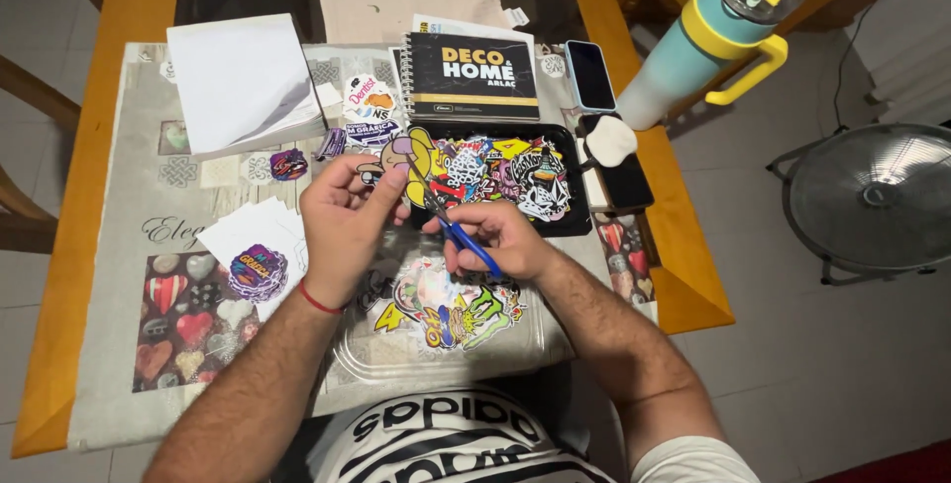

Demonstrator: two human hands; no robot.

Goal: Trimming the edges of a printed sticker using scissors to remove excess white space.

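My left hand (342,217) pinches a yellow and purple cartoon sticker (411,156) by its lower left edge and holds it up over the table. My right hand (495,235) grips blue-handled scissors (466,235), whose blades point up into the sticker. A red string band circles my left wrist. Just behind the hands lies a black tray (575,215) packed with several colourful stickers. Below my hands more stickers (451,310) lie in a clear plastic tray (535,339).
A spiral-bound black notebook (471,77), a white paper pad (238,82), a phone (590,75), loose stickers (258,270) and white paper scraps lie on the patterned tablecloth (129,364). A teal tumbler with yellow handle (718,37) stands at the table's right edge. A floor fan (877,196) is at right.
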